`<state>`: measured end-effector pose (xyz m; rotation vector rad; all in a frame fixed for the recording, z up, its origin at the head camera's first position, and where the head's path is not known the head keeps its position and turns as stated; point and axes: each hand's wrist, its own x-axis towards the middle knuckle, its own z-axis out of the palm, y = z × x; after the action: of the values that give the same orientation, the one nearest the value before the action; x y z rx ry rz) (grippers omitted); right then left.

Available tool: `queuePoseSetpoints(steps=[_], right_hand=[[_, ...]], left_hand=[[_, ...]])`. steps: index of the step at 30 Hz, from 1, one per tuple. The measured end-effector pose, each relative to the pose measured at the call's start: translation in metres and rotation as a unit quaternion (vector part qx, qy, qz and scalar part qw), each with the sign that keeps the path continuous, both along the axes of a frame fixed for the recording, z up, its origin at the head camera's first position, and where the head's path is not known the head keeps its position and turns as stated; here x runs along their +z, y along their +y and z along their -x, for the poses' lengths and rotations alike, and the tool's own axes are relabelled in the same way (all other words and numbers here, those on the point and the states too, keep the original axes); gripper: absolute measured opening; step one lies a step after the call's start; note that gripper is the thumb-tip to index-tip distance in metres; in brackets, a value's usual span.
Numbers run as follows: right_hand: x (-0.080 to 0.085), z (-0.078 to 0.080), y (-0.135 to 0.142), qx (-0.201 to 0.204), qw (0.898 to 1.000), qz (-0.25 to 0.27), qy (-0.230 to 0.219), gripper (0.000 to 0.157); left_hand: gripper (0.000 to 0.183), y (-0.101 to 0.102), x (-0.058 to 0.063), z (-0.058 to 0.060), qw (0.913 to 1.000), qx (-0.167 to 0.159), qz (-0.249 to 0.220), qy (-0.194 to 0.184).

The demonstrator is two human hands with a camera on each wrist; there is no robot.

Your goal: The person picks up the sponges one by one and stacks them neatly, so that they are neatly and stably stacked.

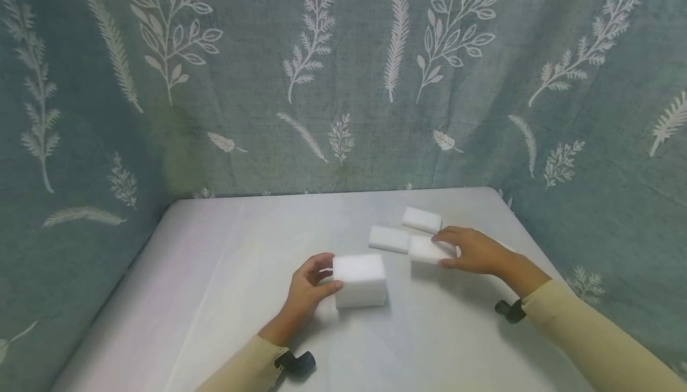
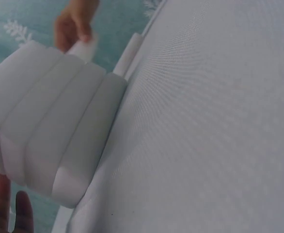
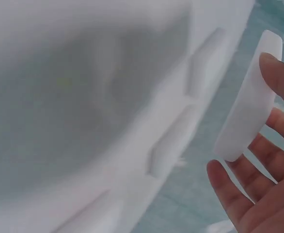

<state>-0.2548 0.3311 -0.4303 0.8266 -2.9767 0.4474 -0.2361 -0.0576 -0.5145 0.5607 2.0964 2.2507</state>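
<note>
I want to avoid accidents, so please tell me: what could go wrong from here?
The lifted white rectangular block might slip if the right hand loosens its pinch. The stack of blocks could shift if bumped: in the head view, the left hand is only at its left side. Two loose blocks lying near the lifted one might be knocked.

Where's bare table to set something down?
Bare: table from its left edge to the left hand; also nearer than the stack, between the sleeves. Crowded: right of the stack, around loose blocks, right hand and held block.
</note>
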Motion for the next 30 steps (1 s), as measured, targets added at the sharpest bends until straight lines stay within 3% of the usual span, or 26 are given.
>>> queuePoseSetpoints(steps=[8,12,17,30], right_hand=[[0.025,-0.012,-0.022,0.035,0.999,0.024,0.032,0.056],[0.031,-0.012,-0.035,0.043,0.998,0.029,0.027,0.056],[0.030,-0.009,-0.052,0.050,0.997,0.047,0.022,0.057],[0.022,-0.012,-0.081,0.092,0.991,0.081,0.045,0.052]], left_hand=[[0.059,0.003,0.007,-0.007,0.9999,-0.010,-0.010,-0.003],[0.055,0.003,0.005,-0.004,0.9997,-0.015,-0.018,0.010],[0.054,0.002,0.005,0.002,0.9996,-0.016,-0.019,0.012],[0.055,0.001,0.001,0.000,0.9993,-0.017,-0.027,0.019]])
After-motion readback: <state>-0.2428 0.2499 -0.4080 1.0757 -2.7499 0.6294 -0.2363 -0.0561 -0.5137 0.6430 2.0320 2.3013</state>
